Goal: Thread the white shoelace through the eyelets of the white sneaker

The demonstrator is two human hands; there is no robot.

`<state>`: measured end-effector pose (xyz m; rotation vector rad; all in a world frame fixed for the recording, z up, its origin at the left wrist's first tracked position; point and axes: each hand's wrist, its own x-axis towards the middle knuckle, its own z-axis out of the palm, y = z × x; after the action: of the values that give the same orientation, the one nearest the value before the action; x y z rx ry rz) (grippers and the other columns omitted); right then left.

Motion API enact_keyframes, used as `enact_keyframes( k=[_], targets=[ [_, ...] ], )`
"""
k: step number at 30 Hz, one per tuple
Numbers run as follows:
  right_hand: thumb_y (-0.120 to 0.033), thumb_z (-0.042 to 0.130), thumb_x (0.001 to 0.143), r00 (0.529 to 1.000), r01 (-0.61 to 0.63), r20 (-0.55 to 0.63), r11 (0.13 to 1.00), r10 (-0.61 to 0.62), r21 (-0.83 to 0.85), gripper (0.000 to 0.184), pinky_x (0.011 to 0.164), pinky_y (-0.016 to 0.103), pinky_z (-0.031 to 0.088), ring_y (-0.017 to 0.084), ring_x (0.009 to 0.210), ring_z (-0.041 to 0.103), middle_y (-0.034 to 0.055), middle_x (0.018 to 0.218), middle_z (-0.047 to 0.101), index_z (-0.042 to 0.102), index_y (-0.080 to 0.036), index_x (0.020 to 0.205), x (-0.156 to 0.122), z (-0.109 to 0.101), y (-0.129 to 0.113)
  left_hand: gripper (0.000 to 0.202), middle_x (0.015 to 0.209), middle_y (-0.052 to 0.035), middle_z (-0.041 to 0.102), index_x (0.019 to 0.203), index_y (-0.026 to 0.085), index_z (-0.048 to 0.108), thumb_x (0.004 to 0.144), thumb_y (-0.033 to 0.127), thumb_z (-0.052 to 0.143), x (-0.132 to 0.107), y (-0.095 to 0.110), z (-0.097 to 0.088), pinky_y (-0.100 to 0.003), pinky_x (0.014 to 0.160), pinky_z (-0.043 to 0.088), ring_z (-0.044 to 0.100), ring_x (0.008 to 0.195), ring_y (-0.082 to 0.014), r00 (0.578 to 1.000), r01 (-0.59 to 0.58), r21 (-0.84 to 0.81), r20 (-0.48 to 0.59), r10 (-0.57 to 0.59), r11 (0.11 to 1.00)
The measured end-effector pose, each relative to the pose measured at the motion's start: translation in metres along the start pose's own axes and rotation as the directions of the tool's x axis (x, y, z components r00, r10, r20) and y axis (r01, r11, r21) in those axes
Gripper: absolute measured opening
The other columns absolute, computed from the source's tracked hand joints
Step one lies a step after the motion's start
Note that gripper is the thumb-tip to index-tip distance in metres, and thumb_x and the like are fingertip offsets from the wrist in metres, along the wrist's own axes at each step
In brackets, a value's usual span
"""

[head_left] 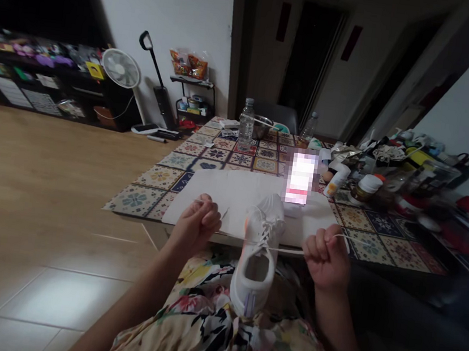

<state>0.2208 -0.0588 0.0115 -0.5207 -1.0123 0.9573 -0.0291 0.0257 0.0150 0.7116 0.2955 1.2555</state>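
Observation:
A white sneaker (247, 288) sits on my lap, its heel toward me and its toe against the table's edge. Crisscrossed white laces (268, 234) run up its front. My left hand (199, 219), left of the shoe, is closed in a pinch with a thin lace end poking out above the fingers; the stretch between it and the shoe is hard to make out. On the other side, my right hand (327, 257) is closed around a shoelace (287, 251) pulled straight out from the shoe's top eyelets. Its loose end trails rightward past the fist.
A white sheet (211, 187) covers the near part of the patterned table (133, 200). A lit phone (300, 178) stands behind the shoe. Farther back are a plastic bottle (246, 126) and a metal bowl (261, 126). Jars (365, 188) and clutter crowd the right side.

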Motion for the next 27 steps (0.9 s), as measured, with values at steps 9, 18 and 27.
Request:
enact_keyframes(
  k=[9,18,27],
  targets=[
    [-0.05,0.06,0.09,0.898,0.036,0.398,0.869,0.19,-0.494,0.044,0.06,0.027,0.04,0.013,0.063,0.051,0.0019,0.068,0.055,0.057,-0.018,0.06,0.003,-0.014,0.002,0.043,0.044,0.011,0.029,0.074,0.017,0.055,0.082,0.059,0.063,-0.002,-0.002,-0.018,-0.018,0.042,0.015,0.02,0.039,-0.0061,0.952,0.048,0.7,0.184,-0.245,0.713],
    [-0.038,0.052,0.095,0.92,0.059,0.224,0.451,0.323,-0.891,0.028,0.064,0.025,0.04,0.015,0.068,0.054,0.0,0.071,0.058,0.056,-0.02,0.074,0.0,0.002,0.0,0.025,0.062,0.0013,0.06,0.082,0.016,0.066,0.091,0.033,0.049,0.0,-0.005,-0.016,-0.022,0.057,0.035,0.052,0.058,-0.0132,0.914,-0.191,0.977,0.21,-0.347,0.091],
    [-0.033,0.06,0.091,0.877,0.062,0.312,0.557,0.366,-0.828,0.019,0.073,0.028,0.044,0.017,0.078,0.059,0.0023,0.08,0.064,0.063,-0.02,0.078,0.005,-0.009,-0.006,0.023,0.079,-0.0034,0.063,0.074,0.016,0.063,0.085,0.036,0.062,0.004,0.016,-0.019,-0.025,0.071,0.042,0.056,0.075,-0.017,0.897,-0.229,0.917,0.329,-0.296,0.327]
  ],
)
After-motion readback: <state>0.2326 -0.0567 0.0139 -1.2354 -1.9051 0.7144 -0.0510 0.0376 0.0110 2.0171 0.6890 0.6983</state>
